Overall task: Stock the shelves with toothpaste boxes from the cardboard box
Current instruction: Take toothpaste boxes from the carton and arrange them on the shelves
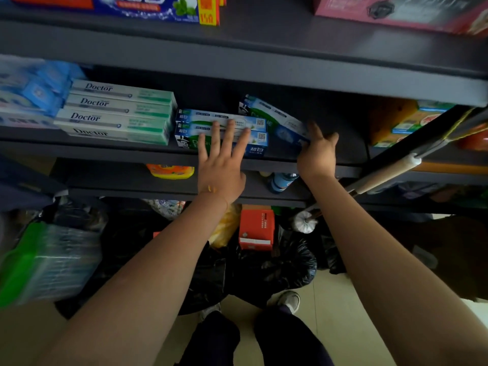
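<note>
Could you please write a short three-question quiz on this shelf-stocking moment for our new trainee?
1. True or false: the left hand lies with straight fingers on the stacked blue toothpaste boxes.
2. Which hand holds the tilted toothpaste box?
   A. left hand
   B. right hand
   C. neither
3. Fill in: the white and green boxes left of the blue stack are printed with the word ____.

Key: 1 true; 2 B; 3 Doctor.
</note>
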